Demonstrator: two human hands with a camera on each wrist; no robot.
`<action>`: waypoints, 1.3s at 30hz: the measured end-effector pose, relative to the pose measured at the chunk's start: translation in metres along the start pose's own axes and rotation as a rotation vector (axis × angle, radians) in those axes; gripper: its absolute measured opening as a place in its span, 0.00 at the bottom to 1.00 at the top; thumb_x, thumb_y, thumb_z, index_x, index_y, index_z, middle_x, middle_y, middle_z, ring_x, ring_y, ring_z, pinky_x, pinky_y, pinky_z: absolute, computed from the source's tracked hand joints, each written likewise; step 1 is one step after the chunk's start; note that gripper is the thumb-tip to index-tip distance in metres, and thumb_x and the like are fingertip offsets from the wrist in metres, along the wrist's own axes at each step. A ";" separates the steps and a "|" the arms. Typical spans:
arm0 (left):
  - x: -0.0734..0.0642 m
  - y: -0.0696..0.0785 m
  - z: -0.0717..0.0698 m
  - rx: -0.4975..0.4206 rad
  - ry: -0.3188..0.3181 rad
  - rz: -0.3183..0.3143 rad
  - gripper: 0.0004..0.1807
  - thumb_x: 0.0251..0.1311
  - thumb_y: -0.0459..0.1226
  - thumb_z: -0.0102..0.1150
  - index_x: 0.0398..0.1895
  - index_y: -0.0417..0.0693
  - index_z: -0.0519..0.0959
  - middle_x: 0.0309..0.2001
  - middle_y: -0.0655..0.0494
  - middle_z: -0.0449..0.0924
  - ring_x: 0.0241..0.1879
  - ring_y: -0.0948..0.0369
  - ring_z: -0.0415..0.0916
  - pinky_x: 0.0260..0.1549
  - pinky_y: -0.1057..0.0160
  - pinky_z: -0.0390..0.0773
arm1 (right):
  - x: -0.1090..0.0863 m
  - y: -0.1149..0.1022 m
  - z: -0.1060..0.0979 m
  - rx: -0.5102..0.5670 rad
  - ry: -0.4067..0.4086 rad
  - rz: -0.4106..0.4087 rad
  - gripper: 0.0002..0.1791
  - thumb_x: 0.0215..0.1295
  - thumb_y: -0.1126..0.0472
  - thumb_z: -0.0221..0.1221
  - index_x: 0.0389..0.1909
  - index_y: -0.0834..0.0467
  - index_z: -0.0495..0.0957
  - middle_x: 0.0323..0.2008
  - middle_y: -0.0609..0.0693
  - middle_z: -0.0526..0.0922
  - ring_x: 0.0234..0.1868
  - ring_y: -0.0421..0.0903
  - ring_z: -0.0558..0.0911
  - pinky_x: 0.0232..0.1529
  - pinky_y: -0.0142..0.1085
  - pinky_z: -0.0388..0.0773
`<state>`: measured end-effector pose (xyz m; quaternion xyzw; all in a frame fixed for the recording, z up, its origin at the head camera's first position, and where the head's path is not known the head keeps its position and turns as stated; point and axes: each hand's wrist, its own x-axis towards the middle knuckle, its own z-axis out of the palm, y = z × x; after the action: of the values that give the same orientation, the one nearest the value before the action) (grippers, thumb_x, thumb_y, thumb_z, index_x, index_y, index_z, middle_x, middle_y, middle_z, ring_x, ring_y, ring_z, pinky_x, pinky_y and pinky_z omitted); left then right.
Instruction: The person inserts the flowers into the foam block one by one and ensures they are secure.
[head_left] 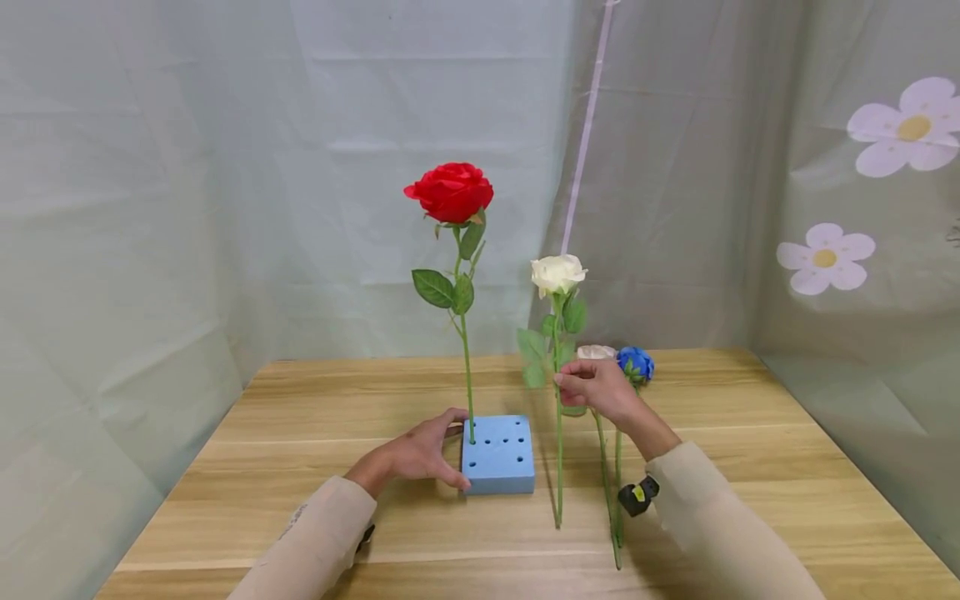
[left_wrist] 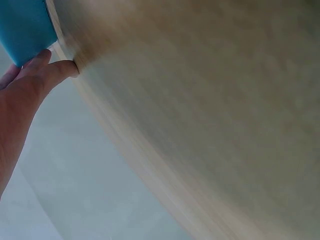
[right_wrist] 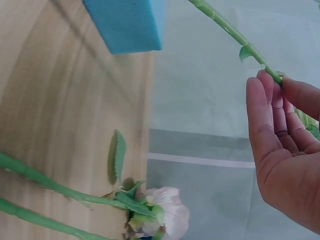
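A blue foam block [head_left: 498,462] with several holes in its top sits mid-table. One red rose [head_left: 452,193] stands upright with its stem in a hole on the block's left side. My left hand [head_left: 426,448] holds the block from the left, thumb at the front corner and fingers toward the back. To the right of the block, my right hand [head_left: 600,388] pinches the stem of a white rose [head_left: 558,275] between thumb and fingertips. That rose is upright, its stem [right_wrist: 235,32] apart from the block and its lower end in front of the tabletop.
A pale pinkish rose [head_left: 596,352] and a blue rose [head_left: 636,363] lie on the wooden table [head_left: 337,392] at the right, partly behind my right hand. Grey-green cloth [head_left: 262,167] hangs behind and beside the table. Each wrist wears a black device [head_left: 637,497].
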<state>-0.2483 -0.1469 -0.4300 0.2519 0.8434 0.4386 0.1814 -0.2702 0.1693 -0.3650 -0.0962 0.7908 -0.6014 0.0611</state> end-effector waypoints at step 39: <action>0.001 -0.001 -0.002 0.011 -0.010 0.014 0.56 0.42 0.38 0.82 0.73 0.38 0.56 0.74 0.39 0.56 0.73 0.41 0.56 0.67 0.43 0.61 | 0.001 -0.071 0.010 -0.041 0.081 -0.108 0.13 0.72 0.59 0.60 0.48 0.66 0.80 0.41 0.57 0.84 0.45 0.54 0.86 0.46 0.38 0.83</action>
<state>-0.2504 -0.1481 -0.4301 0.2608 0.8431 0.4341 0.1810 -0.2632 0.1410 -0.2995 -0.1154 0.7985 -0.5909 -0.0053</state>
